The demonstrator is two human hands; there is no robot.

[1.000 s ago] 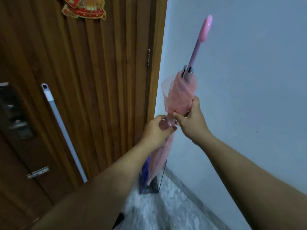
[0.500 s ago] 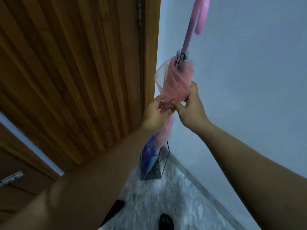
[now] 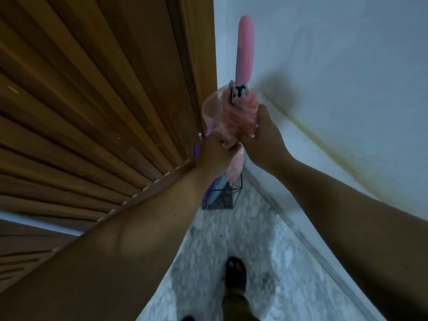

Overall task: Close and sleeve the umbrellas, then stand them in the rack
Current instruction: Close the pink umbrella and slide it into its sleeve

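A closed pink umbrella (image 3: 240, 114) stands upright in the corner, pink handle (image 3: 245, 49) on top, wrapped in a clear plastic sleeve (image 3: 212, 107) whose mouth flares open near the handle. My left hand (image 3: 214, 152) pinches the sleeve and canopy at mid-height. My right hand (image 3: 264, 133) grips the bunched canopy just beside it. The umbrella's lower end drops into a black wire rack (image 3: 231, 193) on the floor. A blue-purple umbrella (image 3: 214, 188) leans in the same rack, mostly hidden by my left forearm.
A ribbed wooden door (image 3: 104, 100) fills the left, close to the rack. A pale wall (image 3: 347, 77) with a skirting edge runs along the right. Grey marble floor (image 3: 266, 251) lies below, with my dark shoe (image 3: 235, 274) on it.
The view has tilted down toward the floor and my feet. Both hands keep their hold on the pink umbrella, which now stands straighter over the rack.
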